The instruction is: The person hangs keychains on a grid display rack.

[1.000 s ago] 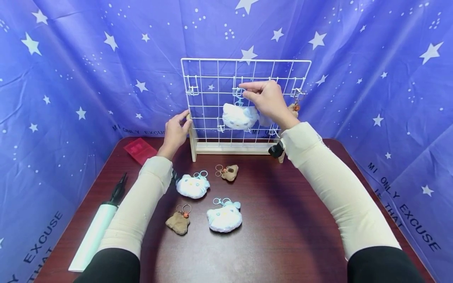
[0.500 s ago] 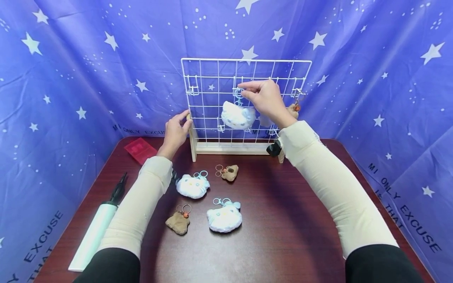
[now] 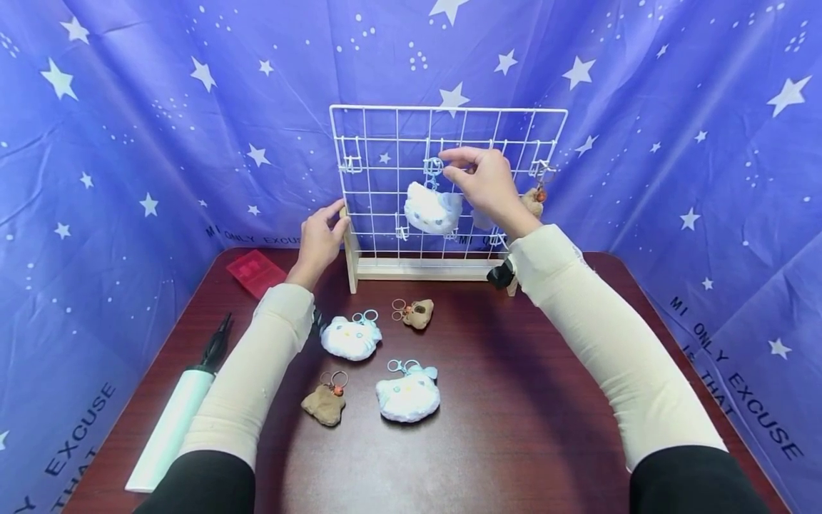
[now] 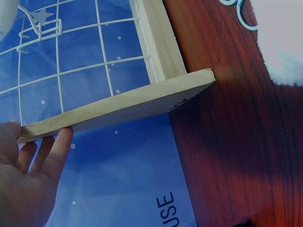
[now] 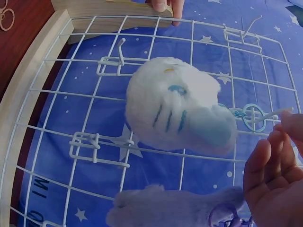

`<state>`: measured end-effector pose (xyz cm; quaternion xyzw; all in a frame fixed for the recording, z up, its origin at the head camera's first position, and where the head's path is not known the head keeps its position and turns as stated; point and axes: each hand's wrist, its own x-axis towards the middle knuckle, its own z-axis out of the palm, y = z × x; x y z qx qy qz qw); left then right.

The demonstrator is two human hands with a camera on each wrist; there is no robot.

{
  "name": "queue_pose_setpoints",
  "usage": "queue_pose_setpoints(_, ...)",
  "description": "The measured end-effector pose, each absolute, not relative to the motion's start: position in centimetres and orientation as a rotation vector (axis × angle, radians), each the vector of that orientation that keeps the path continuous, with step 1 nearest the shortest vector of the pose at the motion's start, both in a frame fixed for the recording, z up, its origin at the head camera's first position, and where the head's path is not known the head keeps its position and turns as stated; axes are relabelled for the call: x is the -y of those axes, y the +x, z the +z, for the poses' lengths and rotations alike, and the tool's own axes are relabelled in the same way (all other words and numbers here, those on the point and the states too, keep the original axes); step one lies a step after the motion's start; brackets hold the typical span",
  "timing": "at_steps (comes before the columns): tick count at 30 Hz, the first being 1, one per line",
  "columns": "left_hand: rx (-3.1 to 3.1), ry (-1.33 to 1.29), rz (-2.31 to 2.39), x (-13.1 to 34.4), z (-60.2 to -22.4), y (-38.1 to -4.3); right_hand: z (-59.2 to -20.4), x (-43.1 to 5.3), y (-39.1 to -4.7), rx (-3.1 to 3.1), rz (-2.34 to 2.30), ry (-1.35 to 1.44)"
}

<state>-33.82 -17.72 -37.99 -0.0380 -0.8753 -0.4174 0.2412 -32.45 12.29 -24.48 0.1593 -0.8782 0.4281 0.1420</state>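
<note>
My left hand (image 3: 319, 239) grips the wooden side post (image 4: 113, 101) of a white wire grid rack (image 3: 382, 193), thumb on one side and fingers on the other. A white plush cat-face keychain (image 3: 432, 208) hangs tilted from a hook at the rack's upper middle. Its blue ring (image 5: 254, 117) encircles the hook's prong. My right hand (image 3: 491, 185) is beside it, fingertips at the prong's tip and apart from the ring. Partly behind that hand hangs a purple plush keychain (image 5: 175, 208). A brown plush keychain (image 3: 531, 202) hangs farther right.
Two white plush cat keychains (image 3: 349, 338) and two brown plush keychains (image 3: 324, 405) lie on the dark red table (image 3: 514, 428). Left stand a red flat case (image 3: 255, 273) and a white hand pump (image 3: 172, 428) with a black nozzle. A starry blue curtain (image 3: 193, 143) surrounds the table.
My right fingers have let go of the blue ring and drawn slightly right; the ring now sits on the hook. The white plush has tilted and shifted slightly. My left hand stays on the post.
</note>
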Motion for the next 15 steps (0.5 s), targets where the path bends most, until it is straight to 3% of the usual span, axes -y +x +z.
queue_pose_setpoints(15,2.395,-0.115,-1.122,17.8,-37.9,-33.9,-28.4,-13.8,-30.8,2.557,1.28,0.606)
